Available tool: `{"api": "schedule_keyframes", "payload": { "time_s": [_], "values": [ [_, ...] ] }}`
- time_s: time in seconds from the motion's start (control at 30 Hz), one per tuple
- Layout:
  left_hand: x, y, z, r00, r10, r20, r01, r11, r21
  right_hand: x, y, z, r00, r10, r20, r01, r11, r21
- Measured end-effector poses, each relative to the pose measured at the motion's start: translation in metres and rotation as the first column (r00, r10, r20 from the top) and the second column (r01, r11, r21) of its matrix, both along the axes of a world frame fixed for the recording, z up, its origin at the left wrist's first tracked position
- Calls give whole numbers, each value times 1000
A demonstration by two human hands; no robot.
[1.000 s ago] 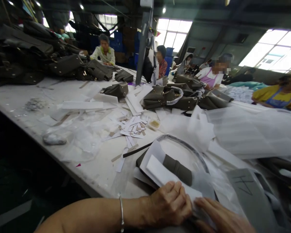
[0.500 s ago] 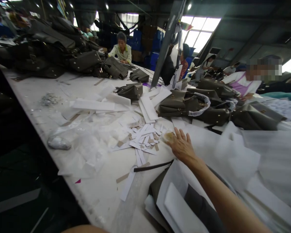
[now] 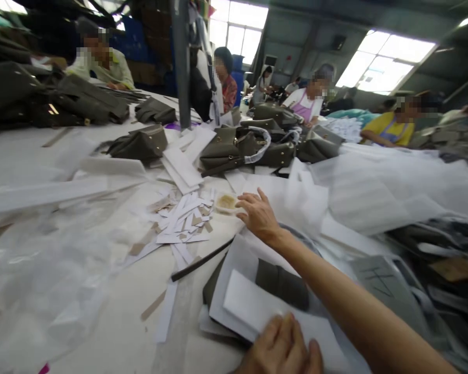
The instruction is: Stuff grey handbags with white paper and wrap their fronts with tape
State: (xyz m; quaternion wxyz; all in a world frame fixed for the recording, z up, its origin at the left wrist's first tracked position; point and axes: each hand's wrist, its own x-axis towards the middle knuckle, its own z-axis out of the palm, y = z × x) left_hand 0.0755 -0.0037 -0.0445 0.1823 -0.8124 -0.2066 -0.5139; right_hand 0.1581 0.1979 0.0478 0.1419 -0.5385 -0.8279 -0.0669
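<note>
My right hand [image 3: 257,214] reaches out with its fingers apart, touching or just beside a small clear dish with yellowish stuff in it [image 3: 226,202]. Nearer to me lies a dark olive bag piece [image 3: 283,283] with white sheets around it and a dark strap [image 3: 203,259] sticking out to the left. On top of it is a thick white foam strip [image 3: 249,301]. My left hand [image 3: 283,345], at the bottom edge, has bent fingers pressed together on this strip; part of the hand is out of view.
Paper and card scraps [image 3: 187,218] are heaped left of the dish. Clear plastic wrap [image 3: 62,259] covers the table's left side. Finished-looking olive handbags [image 3: 226,148] stand behind, near a metal post [image 3: 181,62]. White foam sheets [image 3: 398,182] pile up at right. Several people work beyond.
The view has swung right. My left hand has come into view on the foam strip. My right hand's fingers have drawn back slightly from the dish, showing more of it.
</note>
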Motion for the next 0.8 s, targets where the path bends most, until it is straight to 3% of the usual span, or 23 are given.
{"api": "schedule_keyframes", "payload": {
  "time_s": [0.17,0.3,0.43,0.53,0.6,0.73,0.8],
  "values": [
    [-25,2,27,968,-106,-228,68,983,-170,85,-79,53,981,-106,-161,129,982,141],
    [-32,-1,32,945,-120,-305,50,972,-230,151,-164,72,875,-406,-264,428,903,29],
    [-32,0,36,947,-141,-289,75,971,-226,179,-243,49,746,-586,-317,546,810,-213],
    [-33,2,39,946,-159,-281,105,975,-197,186,-272,16,735,-594,-326,520,803,-291],
    [-34,2,41,941,-169,-292,116,975,-189,188,-273,-4,744,-604,-285,534,794,-290],
    [-36,2,44,932,-171,-321,115,976,-184,191,-255,-30,704,-710,-22,682,684,-258],
    [-36,1,44,930,-164,-330,109,978,-177,192,-248,-37,679,-733,30,714,651,-256]
  ]
}}
